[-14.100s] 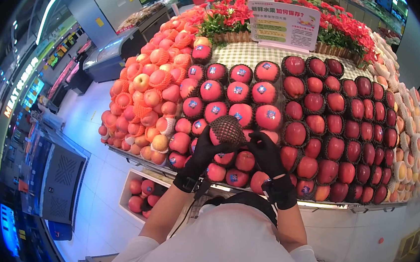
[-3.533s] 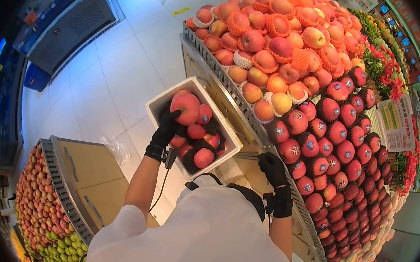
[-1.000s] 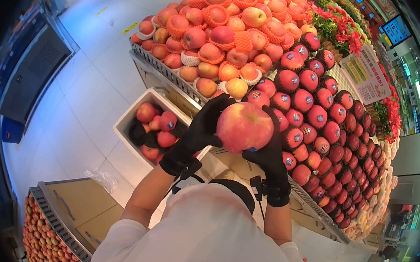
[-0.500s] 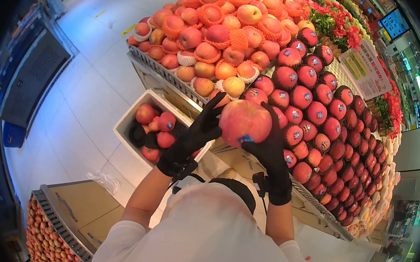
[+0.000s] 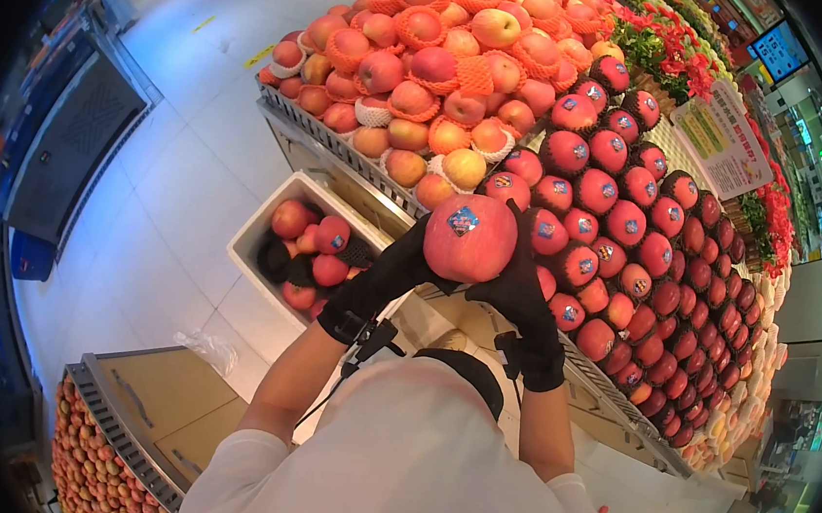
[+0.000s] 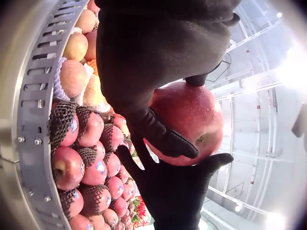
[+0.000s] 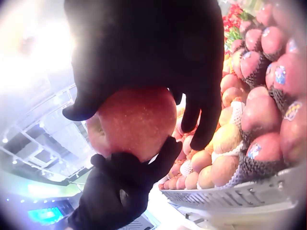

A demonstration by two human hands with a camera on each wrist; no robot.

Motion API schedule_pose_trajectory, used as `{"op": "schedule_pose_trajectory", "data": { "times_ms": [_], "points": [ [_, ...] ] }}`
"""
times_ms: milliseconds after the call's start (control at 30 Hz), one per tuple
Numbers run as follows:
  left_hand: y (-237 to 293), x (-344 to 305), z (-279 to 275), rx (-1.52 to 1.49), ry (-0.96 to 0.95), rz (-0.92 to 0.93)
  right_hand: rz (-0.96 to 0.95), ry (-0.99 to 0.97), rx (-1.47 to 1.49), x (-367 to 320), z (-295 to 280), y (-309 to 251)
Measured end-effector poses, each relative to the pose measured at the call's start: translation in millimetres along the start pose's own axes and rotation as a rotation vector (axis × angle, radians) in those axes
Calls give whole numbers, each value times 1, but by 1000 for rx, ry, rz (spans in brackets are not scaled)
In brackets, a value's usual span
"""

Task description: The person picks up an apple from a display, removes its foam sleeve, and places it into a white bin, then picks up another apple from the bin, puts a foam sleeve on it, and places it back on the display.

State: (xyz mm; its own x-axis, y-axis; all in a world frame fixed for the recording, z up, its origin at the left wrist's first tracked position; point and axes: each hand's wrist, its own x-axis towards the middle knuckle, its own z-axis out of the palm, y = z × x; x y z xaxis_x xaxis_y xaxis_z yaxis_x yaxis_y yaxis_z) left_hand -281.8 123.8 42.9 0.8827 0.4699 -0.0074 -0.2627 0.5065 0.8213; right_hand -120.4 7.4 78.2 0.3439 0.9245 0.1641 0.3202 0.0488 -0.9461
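Observation:
A large red apple (image 5: 471, 239) with a blue sticker facing up is held between both black-gloved hands in front of the chest. My left hand (image 5: 392, 276) grips its left side and my right hand (image 5: 522, 300) grips the right. In the left wrist view, the left thumb (image 6: 175, 143) lies across the apple near its dimpled end. Seen from the right wrist, the fruit's bare skin (image 7: 136, 122) shows between the two gloves, with no net around it. Beyond the hands, rows of stickered red apples (image 5: 626, 222) sit in dark foam nets on the display.
Below left stands a white foam box (image 5: 263, 212) holding several apples and dark nets. A pile of apples in orange nets (image 5: 421, 28) fills the far display corner, edged by a metal rail (image 5: 337, 152). Another fruit stand (image 5: 106, 445) is behind at lower left.
The left hand lifted the apple out of the foam box, and the right hand came from the display edge to hold it too. Turned between both hands, its blue sticker now faces up.

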Motion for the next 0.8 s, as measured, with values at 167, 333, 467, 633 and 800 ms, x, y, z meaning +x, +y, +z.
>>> {"op": "schedule_pose_trajectory", "data": {
  "times_ms": [167, 333, 467, 633, 800],
  "points": [
    [-27, 6, -18, 474, -79, 126, 27, 103, -31, -8, 0, 23],
    [-13, 4, -14, -317, 76, -157, 103, 133, 126, 2, -1, 21],
    [-43, 5, -24, 35, 76, 107, 129, 93, 211, 3, 2, 38],
    [-30, -7, -19, 231, 84, 190, 141, 18, 146, 0, 15, 46],
    [-26, -23, -28, 29, 169, 19, 262, -85, 318, -4, 19, 58]
  ]
}}
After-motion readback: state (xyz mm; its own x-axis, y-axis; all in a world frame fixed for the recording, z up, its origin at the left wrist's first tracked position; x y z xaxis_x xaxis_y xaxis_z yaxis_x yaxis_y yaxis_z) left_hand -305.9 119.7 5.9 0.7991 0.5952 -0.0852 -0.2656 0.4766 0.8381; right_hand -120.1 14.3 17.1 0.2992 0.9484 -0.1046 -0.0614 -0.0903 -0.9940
